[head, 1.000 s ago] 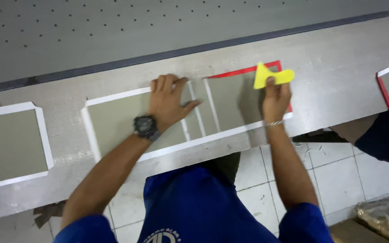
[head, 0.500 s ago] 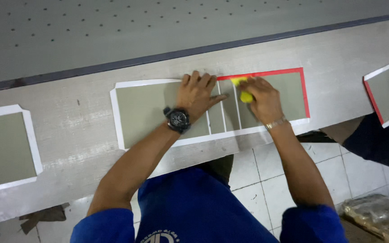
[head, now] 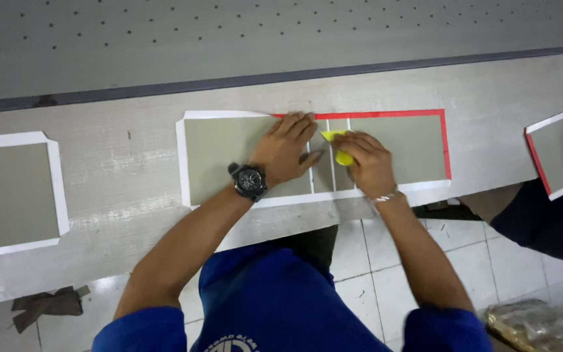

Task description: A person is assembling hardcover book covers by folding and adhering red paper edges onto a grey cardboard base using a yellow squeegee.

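Pale grey counter [head: 131, 163] with a perforated board behind, white tiles below. Dead centre lies the flat grey-green panel with white and red tape borders [head: 229, 156], pinned by the left hand [head: 285, 153], palm down, fingers spread flat and grasping nothing, likely steadying it. At three o'clock of that hand, the right hand [head: 369, 163] clenches a yellow plastic scraper [head: 339, 147], edge pressed onto the tape strips.

Bare bench [head: 131, 176] left of the taped panel [head: 229, 156]; another panel [head: 558, 153] far right.
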